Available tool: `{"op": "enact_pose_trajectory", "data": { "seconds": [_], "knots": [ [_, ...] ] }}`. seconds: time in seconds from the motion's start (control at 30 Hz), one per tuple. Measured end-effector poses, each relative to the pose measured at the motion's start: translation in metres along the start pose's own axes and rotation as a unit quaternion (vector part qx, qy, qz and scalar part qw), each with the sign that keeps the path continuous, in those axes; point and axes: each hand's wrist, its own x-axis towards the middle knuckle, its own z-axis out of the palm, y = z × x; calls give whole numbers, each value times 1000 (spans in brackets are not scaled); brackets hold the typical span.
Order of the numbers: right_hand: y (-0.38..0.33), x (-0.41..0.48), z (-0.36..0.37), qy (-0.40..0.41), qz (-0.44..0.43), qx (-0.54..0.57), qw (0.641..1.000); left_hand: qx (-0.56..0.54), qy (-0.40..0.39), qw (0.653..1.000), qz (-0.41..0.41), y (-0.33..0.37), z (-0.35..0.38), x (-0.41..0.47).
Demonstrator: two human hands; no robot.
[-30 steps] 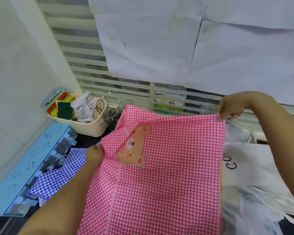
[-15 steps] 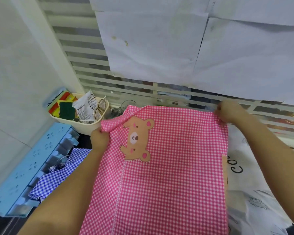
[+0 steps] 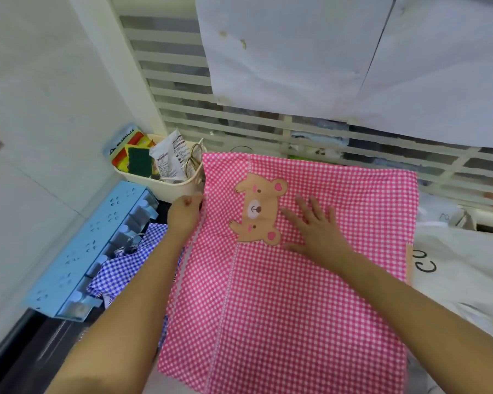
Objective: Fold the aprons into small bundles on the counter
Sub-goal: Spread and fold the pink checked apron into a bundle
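Right hand (image 3: 316,228): laid flat with fingers spread on the pink apron (image 3: 310,308), just beside the bear patch (image 3: 258,209).
Left hand (image 3: 184,211): curled on the apron's left edge.
Pink apron: spread out over the surface (image 3: 34,354).
Left side: blue checked cloth (image 3: 125,265), blue rack (image 3: 88,245), cream basket (image 3: 160,186).
Right side: white bag (image 3: 461,265).

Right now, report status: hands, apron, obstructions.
Left hand pinches pink apron at its left edge; right hand flat on it beside the bear patch. Apron spread out, not yet bundled. Blue checked apron bunched at left, cream basket by far-left corner.
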Motion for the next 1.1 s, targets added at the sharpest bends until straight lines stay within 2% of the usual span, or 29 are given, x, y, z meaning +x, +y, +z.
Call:
{"op": "enact_pose_trajectory", "data": {
  "seconds": [0.1,0.2,0.27,0.33,0.4,0.53,0.63,0.7,0.77,0.9,1.1],
  "knots": [
    [-12,-2,4,12,19,11,1000,48,-27,998,18,-38,-24,-37],
    [-30,-7,8,38,51,36,997,121,-56,990,-34,-83,-47,-79],
    [-43,-14,12,82,63,51,993,131,-84,986,-57,-109,-54,-103],
    [-57,-22,16,126,44,126,983,132,-128,981,-64,-125,-53,-122],
    [-70,-31,17,122,32,208,970,151,-150,976,-50,-132,-46,-134],
    [-85,-49,23,84,22,240,967,102,-144,981,-84,-140,-30,-138],
    [-83,-70,30,51,20,237,970,124,-124,980,-94,-151,-19,-133],
    [-74,-85,35,67,46,219,972,133,-92,983,-84,-153,-16,-129],
    [-58,-101,40,120,89,207,967,124,-66,987,-82,-153,-18,-123],
    [-19,-133,47,207,256,284,901,129,-51,986,-98,-157,-23,-110],
    [15,-156,44,220,372,471,769,161,-42,980,-113,-164,-17,-95]
  ]
}}
